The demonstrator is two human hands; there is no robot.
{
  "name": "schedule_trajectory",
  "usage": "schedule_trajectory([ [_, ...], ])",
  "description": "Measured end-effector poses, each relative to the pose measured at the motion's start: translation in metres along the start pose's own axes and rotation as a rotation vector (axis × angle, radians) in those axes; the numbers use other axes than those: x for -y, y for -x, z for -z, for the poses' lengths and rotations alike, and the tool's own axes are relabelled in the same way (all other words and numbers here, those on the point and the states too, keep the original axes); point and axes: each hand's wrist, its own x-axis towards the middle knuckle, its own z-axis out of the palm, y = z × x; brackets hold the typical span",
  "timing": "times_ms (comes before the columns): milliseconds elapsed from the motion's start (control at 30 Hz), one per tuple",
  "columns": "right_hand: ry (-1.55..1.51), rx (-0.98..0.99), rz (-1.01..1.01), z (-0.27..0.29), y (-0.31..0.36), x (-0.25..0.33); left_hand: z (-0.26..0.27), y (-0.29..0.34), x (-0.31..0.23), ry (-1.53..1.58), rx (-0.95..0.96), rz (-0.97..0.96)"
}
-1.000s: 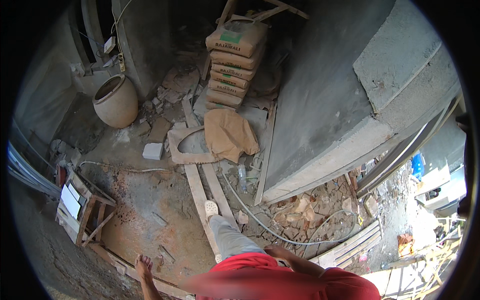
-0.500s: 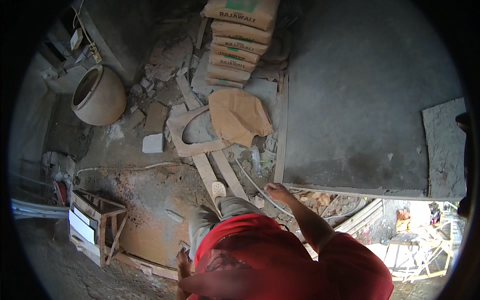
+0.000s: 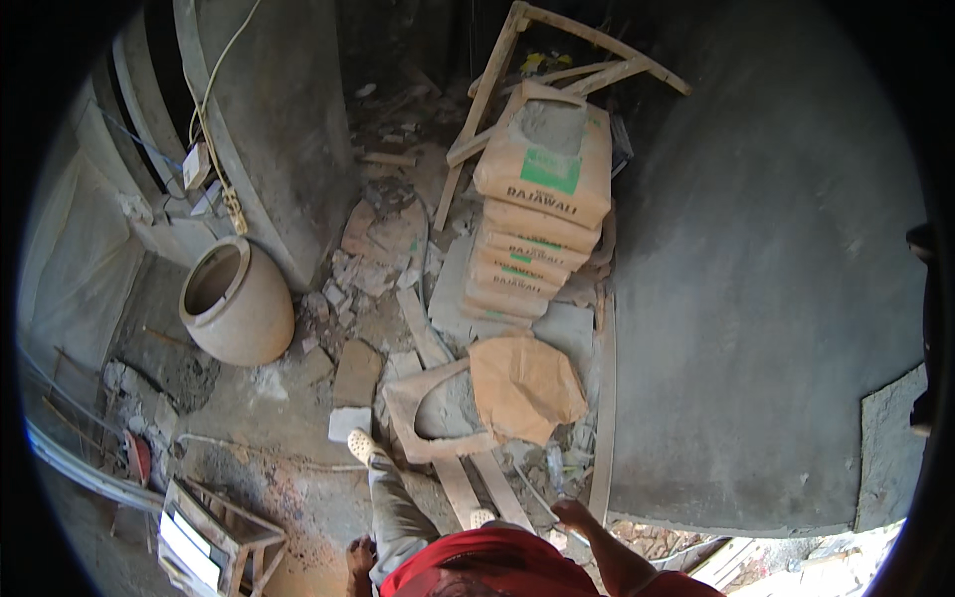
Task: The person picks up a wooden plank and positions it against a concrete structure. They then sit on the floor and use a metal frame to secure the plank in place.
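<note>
My left hand (image 3: 360, 554) hangs beside my left leg near the lower edge, its fingers loosely apart and nothing in them. To the right, my right hand (image 3: 571, 512) is held out from my body with the fingers curled in; no object shows in it. It is nearest a clear plastic bottle (image 3: 555, 464) and a thin pale pipe (image 3: 534, 490) on the floor, apart from both. Ahead lie a brown paper sack (image 3: 527, 386) and a wooden board with a round cutout (image 3: 406, 418). Beyond them rises a stack of brown cement bags (image 3: 542, 189); the top one is torn, showing grey powder.
A large clay jar (image 3: 249, 318) stands at the left. Planks (image 3: 458, 490), rubble (image 3: 343, 284) and a white block (image 3: 348, 423) cover the floor ahead. A wooden stand (image 3: 239, 557) is at lower left, a wooden frame (image 3: 487, 90) behind the bags. A grey wall (image 3: 746, 269) runs along the right.
My view has tilted up and forward, bringing the top of the bag stack and the wooden frame into sight. My left foot has stepped forward toward the white block. Both hands remain low.
</note>
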Motion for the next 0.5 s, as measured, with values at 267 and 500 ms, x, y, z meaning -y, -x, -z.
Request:
schedule_trajectory([
  [267, -0.272, 0.040, -0.120, -0.088, -0.111, 0.229, 0.110, -0.204, 0.002, 0.387, -0.039, 0.638],
  [500, 0.150, 0.153, 0.292, -0.076, -0.170, 0.509, 0.313, -0.351, -0.103, 0.647, -0.201, 0.489],
])
